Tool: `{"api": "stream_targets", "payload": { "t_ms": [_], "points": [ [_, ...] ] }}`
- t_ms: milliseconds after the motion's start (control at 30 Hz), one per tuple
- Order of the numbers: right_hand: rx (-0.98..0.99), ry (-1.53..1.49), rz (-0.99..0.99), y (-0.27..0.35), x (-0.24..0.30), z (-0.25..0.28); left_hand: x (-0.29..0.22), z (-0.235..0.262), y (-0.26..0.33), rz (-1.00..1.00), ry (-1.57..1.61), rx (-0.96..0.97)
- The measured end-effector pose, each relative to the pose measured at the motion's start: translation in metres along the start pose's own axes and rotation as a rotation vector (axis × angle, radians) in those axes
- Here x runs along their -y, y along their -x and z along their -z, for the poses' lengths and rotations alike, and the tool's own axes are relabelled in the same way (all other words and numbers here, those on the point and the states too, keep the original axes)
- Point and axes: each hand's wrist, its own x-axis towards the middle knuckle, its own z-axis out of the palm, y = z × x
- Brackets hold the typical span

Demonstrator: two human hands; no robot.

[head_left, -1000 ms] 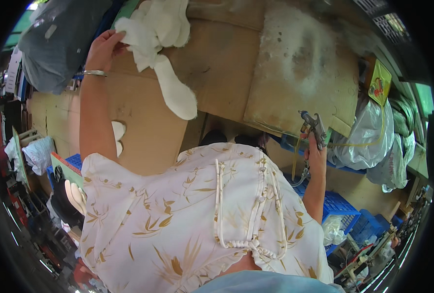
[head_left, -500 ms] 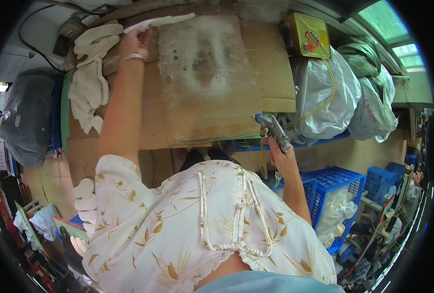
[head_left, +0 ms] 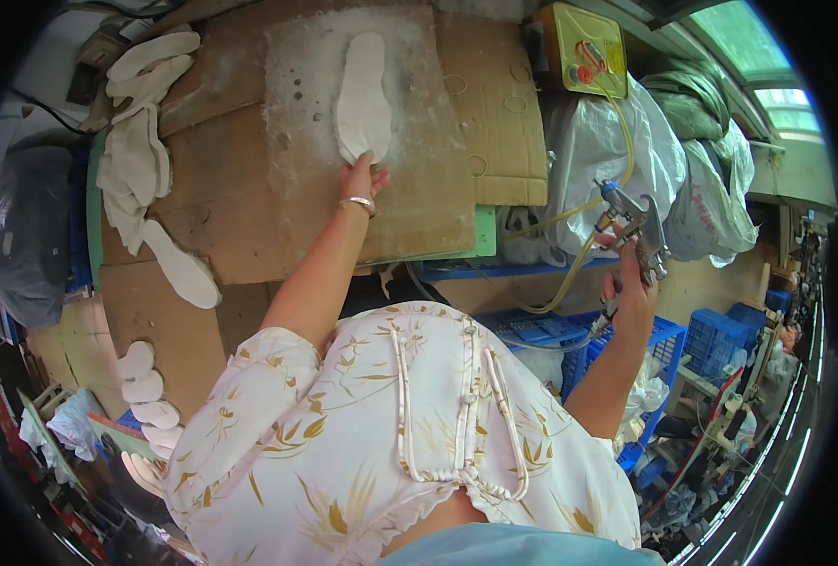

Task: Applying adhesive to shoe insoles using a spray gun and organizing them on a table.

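A white shoe insole (head_left: 364, 99) lies lengthwise on the stained cardboard sheet (head_left: 409, 208), over its whitish patch. My left hand (head_left: 363, 179) pinches the insole's near end between thumb and fingers. Off to the right of the board, my right hand (head_left: 632, 283) is wrapped round a metal spray gun (head_left: 638, 224) with a blue front end. A yellowish hose (head_left: 570, 288) hangs by the gun. At the left edge of the cardboard lies a loose pile of white insoles (head_left: 136, 160), with a single insole (head_left: 181, 266) at its near end.
A yellow can (head_left: 584, 47) with a red cap stands at the back right, above silvery plastic bags (head_left: 612, 132). Blue crates (head_left: 664, 349) are stacked below my right arm. More white insoles (head_left: 142, 389) lie in a row at the lower left, near a dark bag (head_left: 27, 236).
My left hand has brought the insole from the far left onto the cardboard's whitish patch. My right hand has moved right and slightly up with the spray gun.
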Motion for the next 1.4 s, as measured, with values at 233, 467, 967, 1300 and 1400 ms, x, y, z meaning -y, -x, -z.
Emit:
{"api": "stream_targets", "payload": {
  "t_ms": [233,467,967,1300,1400],
  "points": [
    [0.341,0.076,0.019,0.014,-0.020,-0.104,-0.018,0.025,-0.013,0.080,-0.274,0.112],
    [0.507,0.227,0.108,0.029,-0.032,-0.168,-0.011,0.040,-0.009,0.148,-0.234,0.139],
    [0.413,0.306,0.165,0.036,-0.037,-0.189,-0.009,0.049,-0.006,0.165,-0.300,0.143],
    [0.393,0.220,0.087,0.037,-0.050,-0.169,-0.020,0.047,-0.003,0.179,-0.354,0.170],
    [0.350,0.186,0.053,0.039,-0.060,-0.156,-0.025,0.047,-0.008,0.187,-0.301,0.177]
  ]
}}
